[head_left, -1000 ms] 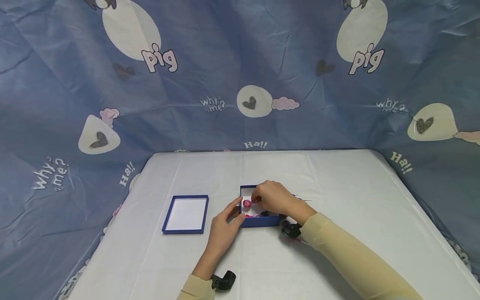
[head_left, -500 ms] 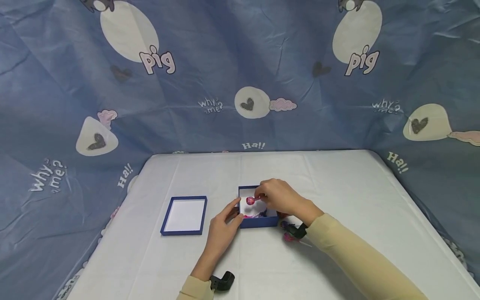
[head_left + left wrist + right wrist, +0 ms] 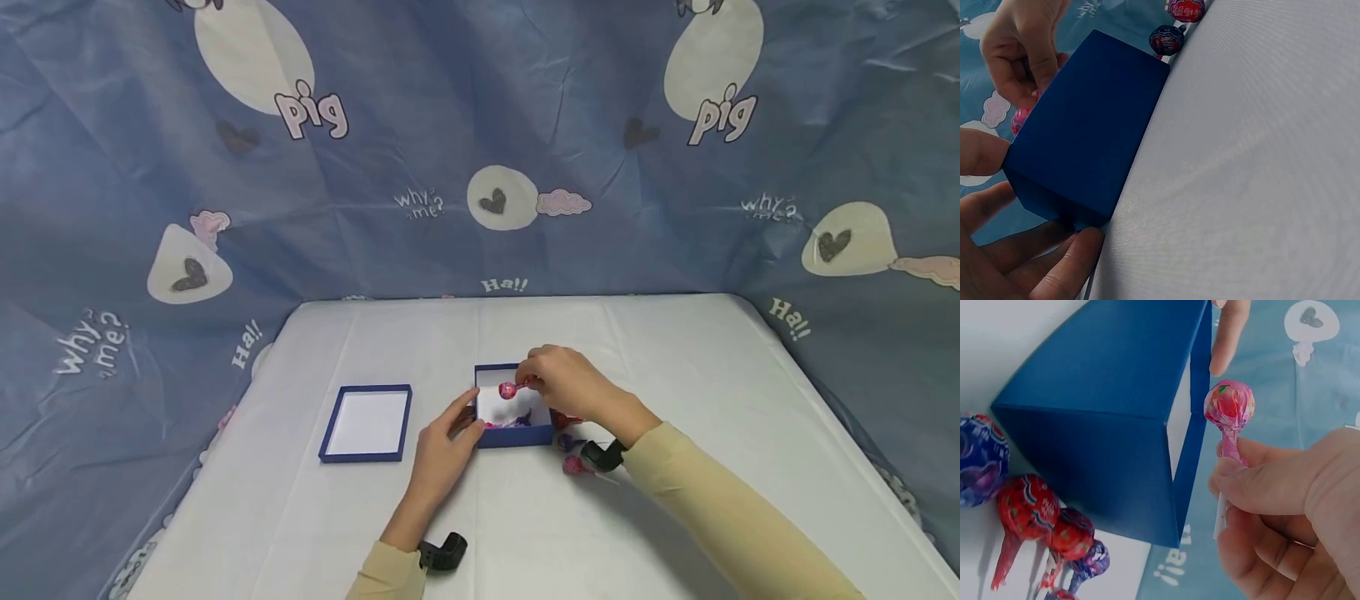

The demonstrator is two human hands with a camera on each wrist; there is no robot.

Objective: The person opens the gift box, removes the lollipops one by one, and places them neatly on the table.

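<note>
My right hand (image 3: 568, 379) pinches a pink-wrapped lollipop (image 3: 1229, 406) by its stick between thumb and fingers. Its round head hangs over the opening of a blue box (image 3: 517, 436) with a white inside. At the box's left side, my left hand (image 3: 441, 454) holds the box, with the thumb at the near corner and fingers along the left wall (image 3: 1054, 203). Inside, several pink and purple wrapped lollipops (image 3: 521, 419) lie by the near wall, partly hidden by it.
A blue-rimmed lid (image 3: 367, 457) lies with its white inside up, left of the box. Several more lollipops, including red (image 3: 1029, 506) and blue (image 3: 979, 459) ones, lie on the white table right of the box. A patterned blue cloth (image 3: 495, 258) hangs behind.
My right hand has risen slightly and moved right with the pink lollipop, uncovering more of the box and the lollipops beside it. My left hand stays at the box.
</note>
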